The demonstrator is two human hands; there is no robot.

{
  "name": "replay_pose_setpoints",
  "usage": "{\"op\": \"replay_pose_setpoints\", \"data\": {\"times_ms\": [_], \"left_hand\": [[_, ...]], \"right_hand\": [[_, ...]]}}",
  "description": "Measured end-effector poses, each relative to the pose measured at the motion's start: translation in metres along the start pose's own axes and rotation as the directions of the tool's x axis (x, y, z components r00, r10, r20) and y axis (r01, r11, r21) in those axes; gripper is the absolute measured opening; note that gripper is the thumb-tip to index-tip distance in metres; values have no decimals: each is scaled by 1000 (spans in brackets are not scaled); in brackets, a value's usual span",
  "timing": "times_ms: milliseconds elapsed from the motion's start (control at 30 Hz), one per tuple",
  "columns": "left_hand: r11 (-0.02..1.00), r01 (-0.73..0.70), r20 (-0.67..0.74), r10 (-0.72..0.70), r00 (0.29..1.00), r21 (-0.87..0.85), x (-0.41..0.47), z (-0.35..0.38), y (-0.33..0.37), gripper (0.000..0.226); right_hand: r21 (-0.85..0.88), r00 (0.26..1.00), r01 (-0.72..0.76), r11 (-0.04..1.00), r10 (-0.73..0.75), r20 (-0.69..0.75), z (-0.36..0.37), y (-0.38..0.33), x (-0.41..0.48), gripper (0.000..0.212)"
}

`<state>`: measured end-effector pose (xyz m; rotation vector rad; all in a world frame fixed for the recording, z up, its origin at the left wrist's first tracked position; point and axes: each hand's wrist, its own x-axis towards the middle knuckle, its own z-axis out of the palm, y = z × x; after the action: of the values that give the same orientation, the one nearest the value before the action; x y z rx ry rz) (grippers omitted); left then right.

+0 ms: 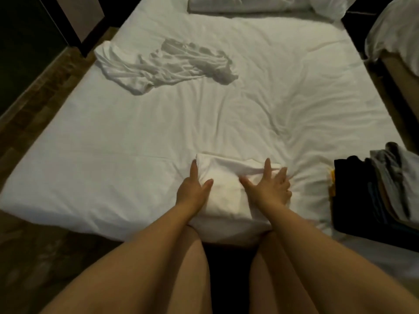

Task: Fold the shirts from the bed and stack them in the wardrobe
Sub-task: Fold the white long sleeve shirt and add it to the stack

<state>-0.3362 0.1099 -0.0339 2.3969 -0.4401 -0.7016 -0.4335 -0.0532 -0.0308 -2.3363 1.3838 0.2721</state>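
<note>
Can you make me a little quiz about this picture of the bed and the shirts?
1. True or false: the left hand and the right hand both rest on the folded white shirt.
2. Where is the crumpled white shirt? A) on the bed, near its left edge B) hanging on a hook C) under a chair
3. Fill in: the stack of folded clothes lies at the bed's ____ edge.
Key: 1 true; 2 A; 3 right.
</note>
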Motion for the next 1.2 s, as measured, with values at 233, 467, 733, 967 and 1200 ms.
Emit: {"op": "replay_pose_setpoints", "data": {"times_ms": [233, 467, 733, 967, 1200], "left_hand": [[971, -120, -32, 115, 993, -206, -16, -24, 14, 72], [847, -239, -71, 234, 970, -475, -53, -69, 94, 33], [726, -418, 22, 511, 859, -546, -122, -45, 227, 62], [762, -419, 161, 554, 817, -494, -138, 58, 309, 101], [836, -440, 215, 520, 827, -327, -113, 121, 339, 72]], "right_hand": [[616, 986, 70, 785, -150, 79, -40, 25, -3, 82], [890, 960, 119, 440, -281, 10, -140, 51, -8, 79], [693, 922, 386, 608, -236, -306, -298, 155, -31, 83], [624, 928, 270, 733, -25, -371, -335, 275, -30, 83], [635, 929, 139, 759, 122, -349, -300, 323, 11, 82]]}}
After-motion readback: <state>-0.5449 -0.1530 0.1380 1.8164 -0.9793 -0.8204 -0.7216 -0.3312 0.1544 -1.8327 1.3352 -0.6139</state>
